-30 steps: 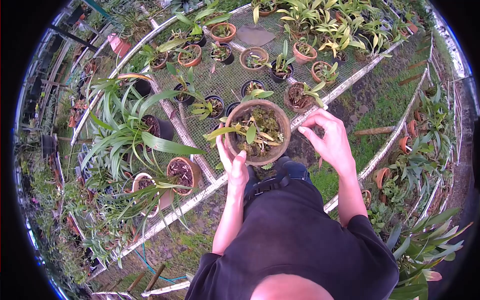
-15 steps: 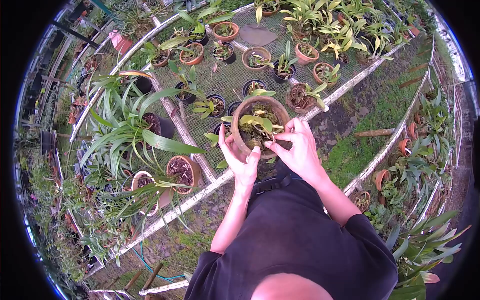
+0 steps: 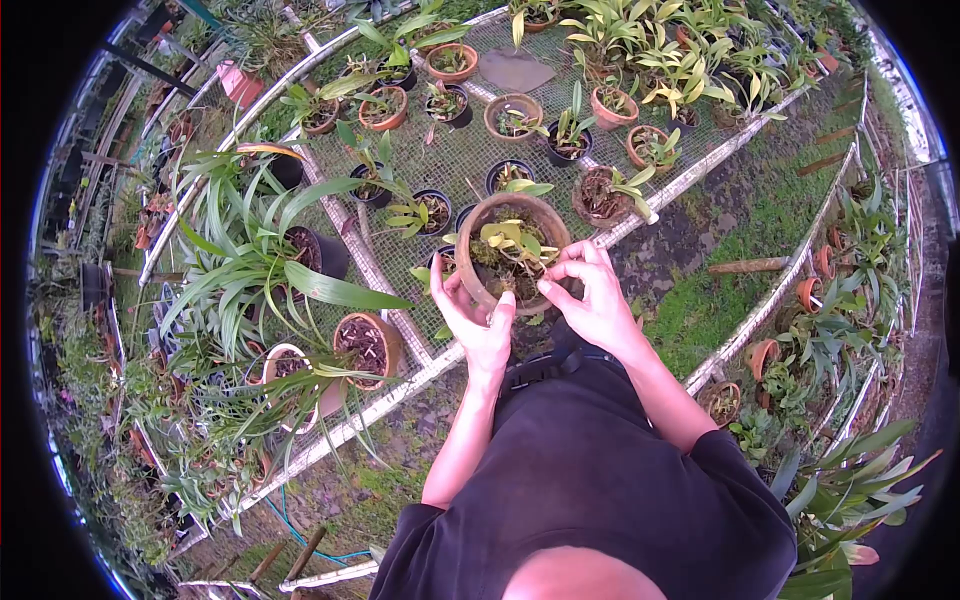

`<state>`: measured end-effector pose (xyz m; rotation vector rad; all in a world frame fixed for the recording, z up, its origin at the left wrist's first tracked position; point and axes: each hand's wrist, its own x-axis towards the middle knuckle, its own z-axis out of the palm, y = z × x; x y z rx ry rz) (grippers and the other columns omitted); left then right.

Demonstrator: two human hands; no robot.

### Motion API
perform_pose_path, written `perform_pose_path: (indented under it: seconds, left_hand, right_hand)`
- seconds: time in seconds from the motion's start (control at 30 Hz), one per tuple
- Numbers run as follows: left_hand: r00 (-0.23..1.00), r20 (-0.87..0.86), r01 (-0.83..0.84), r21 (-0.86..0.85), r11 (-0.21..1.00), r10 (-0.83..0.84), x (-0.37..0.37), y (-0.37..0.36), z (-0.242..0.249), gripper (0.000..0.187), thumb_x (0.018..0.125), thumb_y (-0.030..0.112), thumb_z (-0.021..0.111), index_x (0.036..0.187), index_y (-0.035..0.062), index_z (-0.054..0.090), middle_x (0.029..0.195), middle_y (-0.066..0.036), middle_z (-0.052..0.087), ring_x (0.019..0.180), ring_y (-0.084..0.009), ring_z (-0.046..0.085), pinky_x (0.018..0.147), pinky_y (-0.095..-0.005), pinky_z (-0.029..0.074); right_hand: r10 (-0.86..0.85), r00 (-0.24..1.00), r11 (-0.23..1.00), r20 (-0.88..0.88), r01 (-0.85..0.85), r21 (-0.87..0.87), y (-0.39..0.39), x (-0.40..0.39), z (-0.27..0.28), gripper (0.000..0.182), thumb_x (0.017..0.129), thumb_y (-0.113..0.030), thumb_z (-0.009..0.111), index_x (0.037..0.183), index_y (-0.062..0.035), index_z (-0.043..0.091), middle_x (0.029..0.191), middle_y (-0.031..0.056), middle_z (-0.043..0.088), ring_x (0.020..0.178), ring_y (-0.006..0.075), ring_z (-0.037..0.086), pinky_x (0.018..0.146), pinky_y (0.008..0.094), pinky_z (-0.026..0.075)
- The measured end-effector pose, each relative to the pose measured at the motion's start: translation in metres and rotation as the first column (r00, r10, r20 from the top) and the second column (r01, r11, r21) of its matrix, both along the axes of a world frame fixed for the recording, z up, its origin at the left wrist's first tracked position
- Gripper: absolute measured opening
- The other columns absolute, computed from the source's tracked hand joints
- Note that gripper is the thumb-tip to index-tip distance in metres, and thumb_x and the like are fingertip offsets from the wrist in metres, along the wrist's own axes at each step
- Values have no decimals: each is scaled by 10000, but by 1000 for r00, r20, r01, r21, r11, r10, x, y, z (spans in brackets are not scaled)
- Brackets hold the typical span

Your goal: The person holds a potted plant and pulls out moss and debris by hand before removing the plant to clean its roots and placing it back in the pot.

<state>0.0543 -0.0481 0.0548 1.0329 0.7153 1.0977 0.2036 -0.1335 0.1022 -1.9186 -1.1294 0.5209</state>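
Observation:
A round clay flowerpot is held up in front of my body, its opening tilted toward me. Inside grows a small plant with yellow-green leaves, among moss and thin stems or roots. My left hand is wrapped round the pot's lower left side, thumb at the rim. At the lower right rim, my right hand is closed in a pinch beside the plant's stems. Whatever lies between those fingertips is too small to make out.
Beyond the pot, a wire-mesh bench with a pale frame bears several potted plants. A long-leaved plant spreads on the left, near a clay pot of bark. Another planted bench edge runs along the right, past mossy ground.
My right fingertips have shifted slightly up at the pot's rim. The pot and my left hand have moved a little to the left, and the leaves sit slightly differently.

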Motion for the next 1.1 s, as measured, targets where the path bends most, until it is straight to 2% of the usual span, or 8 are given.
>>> perform_pose_path:
  seconds: [0.13,0.33,0.4,0.5,0.63,0.77,0.87,1.1]
  left_hand:
    - [1000,10,6,-29,1000,-6,-1,1,1,1077,820,-32,726,1689,105,104,1425,-170,399,1383,-309,496,1138,-454,486]
    - [997,78,-6,0,1000,6,-3,11,-5,1041,834,94,748,1684,75,149,1441,-192,441,1405,-322,470,1229,-478,347]
    - [997,71,-23,4,1000,23,-3,13,-7,1034,827,181,749,1671,38,170,1488,-201,440,1416,-324,463,1250,-478,305]
    - [996,80,-27,-19,999,29,-6,14,-14,1032,804,213,724,1661,9,186,1609,-216,357,1508,-334,372,1278,-487,258]
    - [987,164,13,-55,998,-4,-8,13,-28,1081,782,255,705,1678,5,155,1724,-219,217,1597,-354,238,1304,-495,199]
    - [980,183,71,54,996,-80,-3,17,-22,1151,755,322,748,1683,-4,150,1696,-233,263,1575,-347,283,1294,-488,219]
    - [974,196,119,0,993,-117,-5,12,-14,1175,748,338,771,1682,-8,148,1670,-231,308,1550,-343,326,1291,-485,224]
    - [990,60,123,83,989,-128,-4,8,10,1182,735,370,781,1674,7,162,1572,-190,408,1463,-317,420,1246,-471,298]
  right_hand:
    - [31,990,997,-137,-41,-72,-4,8,17,187,922,-181,787,1005,-16,761,1090,125,631,1113,318,603,1027,439,466]
    - [-23,951,998,-309,2,-68,-27,39,29,80,1021,-68,678,976,-10,646,902,-23,582,839,38,522,721,235,442]
    - [-84,970,965,-229,21,-262,-39,56,51,73,997,-65,696,971,-4,665,887,17,632,821,102,593,721,297,485]
    - [35,796,857,604,287,-428,-60,72,39,138,899,-142,777,968,-28,743,1001,141,709,1025,339,688,919,473,531]
    - [-120,948,935,296,208,-286,-53,78,40,180,900,-133,797,902,39,744,974,120,697,824,258,685,786,398,534]
    - [-77,989,994,125,86,-71,-32,64,53,194,885,-154,818,920,24,750,1016,126,716,948,300,716,863,421,550]
    - [6,978,988,210,-38,148,-13,45,59,193,883,-146,815,1019,-16,777,1198,139,669,1081,314,684,957,440,527]
    - [40,882,995,469,-78,61,16,23,41,219,828,-140,835,1007,-22,791,1303,157,635,1234,361,595,1039,484,490]
